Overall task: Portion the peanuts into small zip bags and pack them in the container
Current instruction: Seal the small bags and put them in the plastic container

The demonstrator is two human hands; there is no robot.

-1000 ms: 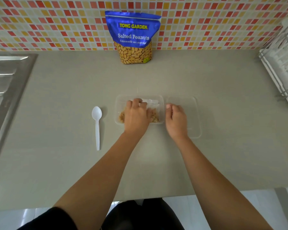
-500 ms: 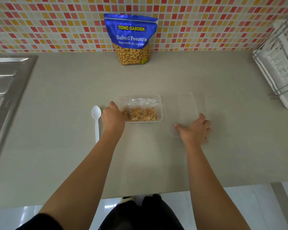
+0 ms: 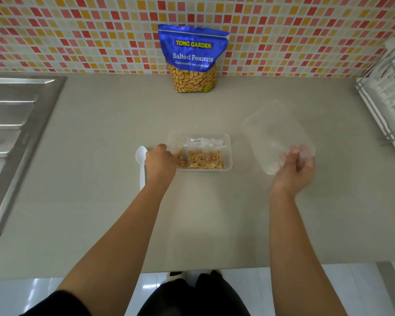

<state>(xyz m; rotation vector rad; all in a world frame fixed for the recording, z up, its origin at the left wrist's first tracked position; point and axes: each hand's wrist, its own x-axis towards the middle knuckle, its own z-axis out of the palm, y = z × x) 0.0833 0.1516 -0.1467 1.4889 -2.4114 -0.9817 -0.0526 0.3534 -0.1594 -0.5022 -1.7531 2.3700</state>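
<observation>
On the counter in front of me, seen from above, a clear container sits at the centre. Inside it, small zip bags stand side by side, each with peanuts in its lower half. I judge that the portioning and packing are done, or nearly so.

My left hand rests against the container's left end. Its fingers are curled under and hidden from view, so I cannot tell whether they grip the wall or only steady it.

My right hand holds the clear lid by its near edge, with the fingers curled round the rim and showing through the plastic. The lid is raised and tilted, to the right of the container and apart from it. It is not yet on, and closing the container looks like the main step left.

A white spoon lies flat just beside my left hand (nothing is on it that I can see). The blue pouch of salted peanuts stands upright against the tiled wall, well behind the container. A steel sink lies at far left and a wire rack at far right.
</observation>
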